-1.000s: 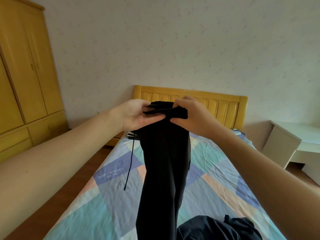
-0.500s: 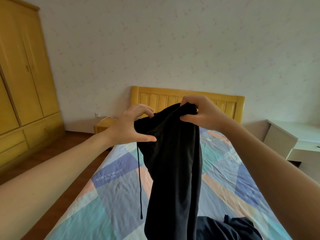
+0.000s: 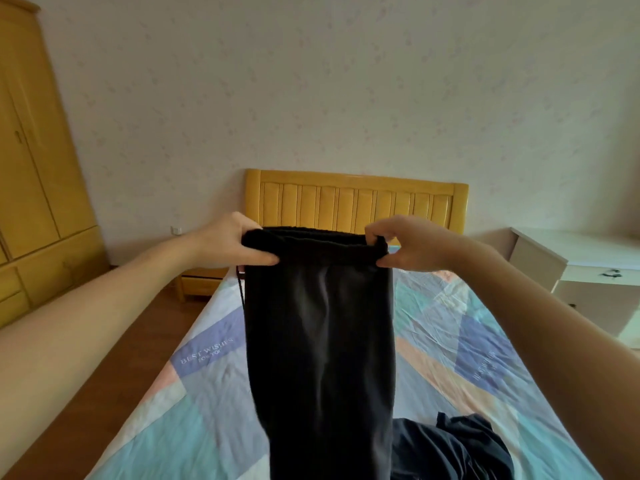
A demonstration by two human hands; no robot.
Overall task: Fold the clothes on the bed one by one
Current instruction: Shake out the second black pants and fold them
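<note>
Pinching the waistband at either end, the left hand (image 3: 232, 241) and right hand (image 3: 406, 244) hold the black trousers (image 3: 320, 344) up so they hang flat above the bed (image 3: 207, 386) — another dark garment (image 3: 450, 448) lies crumpled on the patchwork sheet, near the hanging legs.

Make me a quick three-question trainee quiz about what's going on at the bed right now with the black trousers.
1. True or false: both hands, left hand and right hand, grip the waistband of the black trousers.
2. Multiple choice: where does the other dark garment lie? A) on the wardrobe B) on the patchwork bedsheet, near the camera C) on the headboard
3. Fill in: the drawstring hangs at the trousers' ____ edge in the picture.

Key: 1 true; 2 B; 3 left
</note>
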